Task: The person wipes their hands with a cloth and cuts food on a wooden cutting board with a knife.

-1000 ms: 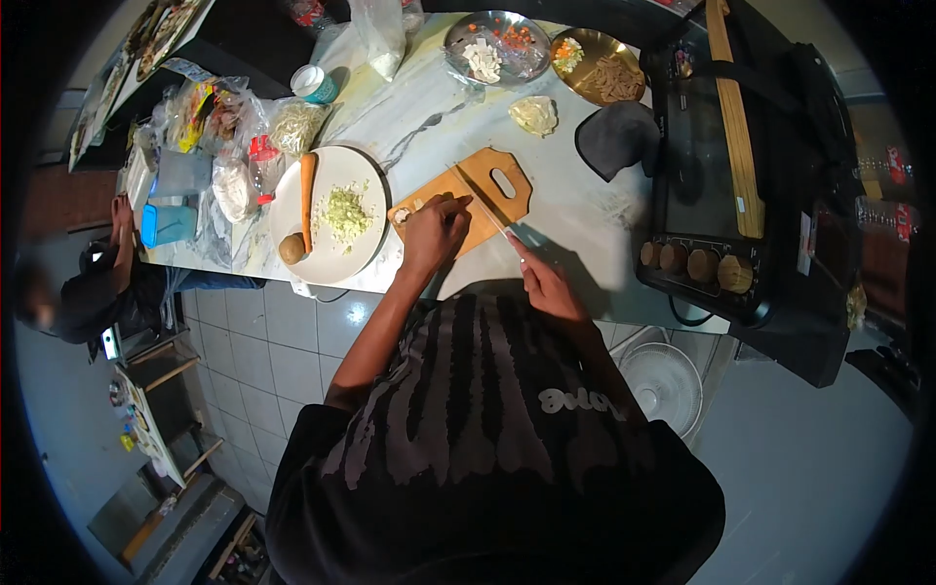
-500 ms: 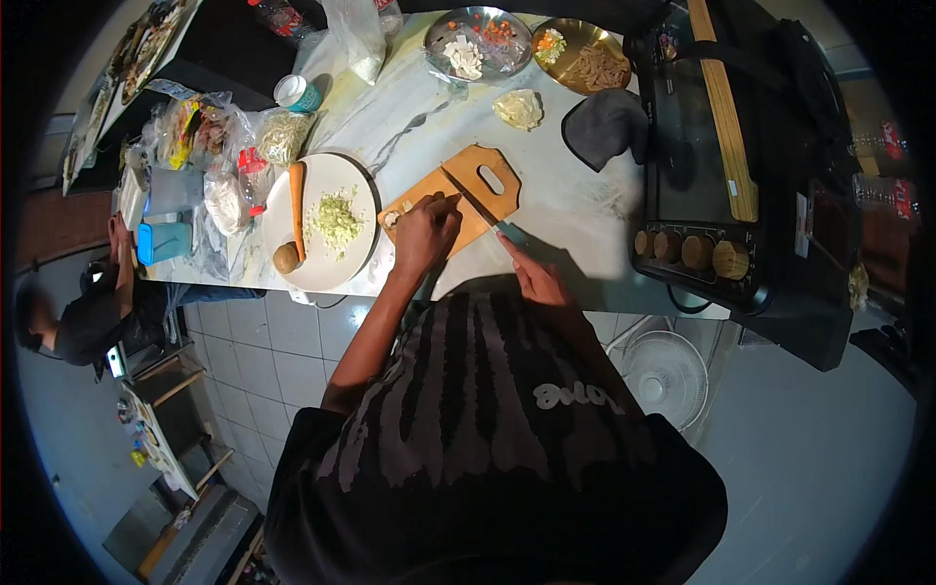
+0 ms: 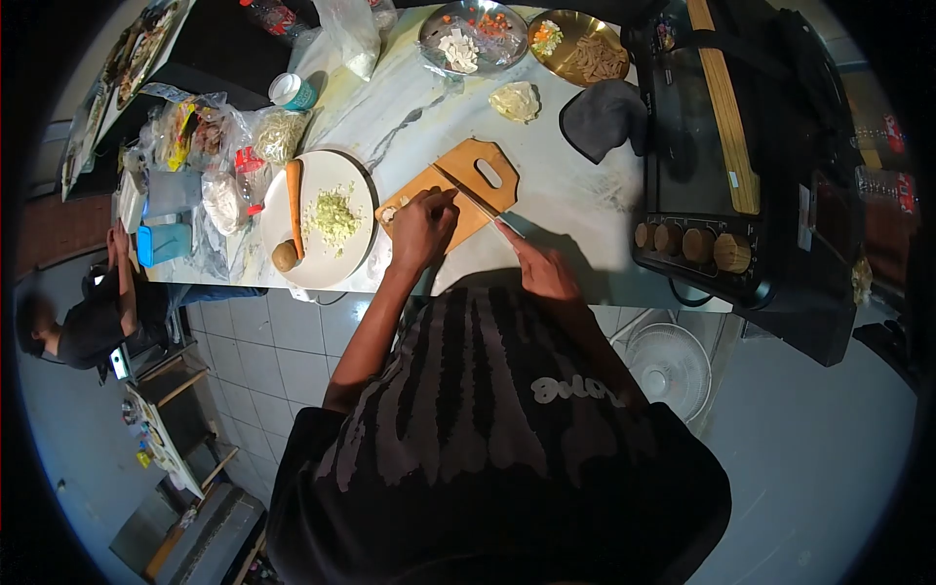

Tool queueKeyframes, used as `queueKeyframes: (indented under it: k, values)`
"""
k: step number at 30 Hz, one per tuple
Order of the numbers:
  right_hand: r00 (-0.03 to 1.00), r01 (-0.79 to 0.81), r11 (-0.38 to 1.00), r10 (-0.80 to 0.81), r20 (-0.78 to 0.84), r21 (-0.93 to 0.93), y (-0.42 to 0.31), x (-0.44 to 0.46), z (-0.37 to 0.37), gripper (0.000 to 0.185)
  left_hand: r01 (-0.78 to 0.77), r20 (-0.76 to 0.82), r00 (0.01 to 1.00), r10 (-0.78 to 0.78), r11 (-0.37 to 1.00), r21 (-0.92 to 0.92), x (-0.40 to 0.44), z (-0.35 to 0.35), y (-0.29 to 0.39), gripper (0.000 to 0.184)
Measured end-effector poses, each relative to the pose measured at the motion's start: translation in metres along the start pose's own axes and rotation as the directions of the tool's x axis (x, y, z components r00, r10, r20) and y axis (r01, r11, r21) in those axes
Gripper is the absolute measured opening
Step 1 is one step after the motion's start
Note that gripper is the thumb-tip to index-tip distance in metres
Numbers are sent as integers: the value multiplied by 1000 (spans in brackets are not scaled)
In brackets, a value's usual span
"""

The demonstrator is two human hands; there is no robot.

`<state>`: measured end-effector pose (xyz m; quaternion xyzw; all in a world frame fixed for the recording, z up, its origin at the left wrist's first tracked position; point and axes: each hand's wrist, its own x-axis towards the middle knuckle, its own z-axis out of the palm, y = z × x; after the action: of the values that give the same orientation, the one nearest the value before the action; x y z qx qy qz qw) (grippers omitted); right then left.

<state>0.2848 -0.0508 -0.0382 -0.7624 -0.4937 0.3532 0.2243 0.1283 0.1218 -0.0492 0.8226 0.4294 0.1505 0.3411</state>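
My right hand (image 3: 546, 271) is wrapped round the handle of a kitchen knife (image 3: 470, 195), whose blade slants up and left over the wooden cutting board (image 3: 468, 156). My left hand (image 3: 425, 229) rests on the board left of the blade, its fingers bent and pressed together; what they hold is hidden. Small whitish pieces (image 3: 388, 214) lie at the board's left end. Left of the board, a large white plate (image 3: 353, 180) carries finely chopped pale green vegetable (image 3: 333, 214), a long orange carrot-like piece (image 3: 295, 200) and a round brown item (image 3: 284, 256).
Behind the board lies a pale wrapped lump (image 3: 515, 101), with two metal plates (image 3: 475, 66) of cut food farther back. A dark cloth mitt (image 3: 602, 122) and a black oven (image 3: 697, 195) stand right. Bagged food (image 3: 280, 136) is left; a seated person (image 3: 93, 327) is far left.
The knife has shifted slightly left and back over the board, with my right hand following. My left hand stays nearly in place. The whole view has shifted a little.
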Motion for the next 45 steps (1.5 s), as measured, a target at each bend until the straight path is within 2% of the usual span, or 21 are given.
queueKeyframes:
  k: [2,5,8,10,16,20,22,24,25,30,34,38,45]
  values:
    - [998,-56,998,57,39,-32,2,1,4,65,2,-1,1000,-2,1000,-11,1,2,-4,28]
    - [1000,5,999,-6,-29,-40,9,5,14,67,11,11,1000,-11,1000,-5,-1,2,-4,29]
    - [996,45,999,-44,-73,23,6,3,13,62,5,5,1000,-5,1000,-1,-2,4,-6,29]
    - [995,60,988,-47,-93,139,7,2,12,59,-6,-10,1000,6,1000,-11,-2,4,-8,29]
    - [986,115,966,-83,-141,231,14,-1,12,53,28,8,1000,-27,997,-71,-2,3,-6,30]
    - [985,114,964,-79,-152,240,16,-4,14,52,28,32,999,-26,998,-60,-2,-1,-6,32]
    - [995,21,964,7,-104,265,14,-7,12,52,33,46,998,-31,998,-51,-2,2,-8,33]
    - [991,61,963,-27,-131,262,19,-7,15,52,-4,-79,997,-8,988,-152,-2,6,-8,36]
    - [985,102,961,-62,-158,258,20,-7,16,52,-5,-79,997,-7,988,-152,-1,5,-7,36]
    - [990,90,968,-62,-124,236,11,-11,15,54,126,-12,992,-129,981,-146,-2,3,-6,33]
    - [999,29,981,-25,-22,192,6,-11,11,55,118,-11,993,-120,983,-141,-3,6,-11,30]
    - [999,28,980,-24,-26,197,1,-11,8,57,54,-58,996,-62,990,-128,-3,9,-15,28]
    - [1000,14,999,-13,-12,47,0,-11,6,59,28,-70,997,-36,994,-110,-1,9,-16,28]
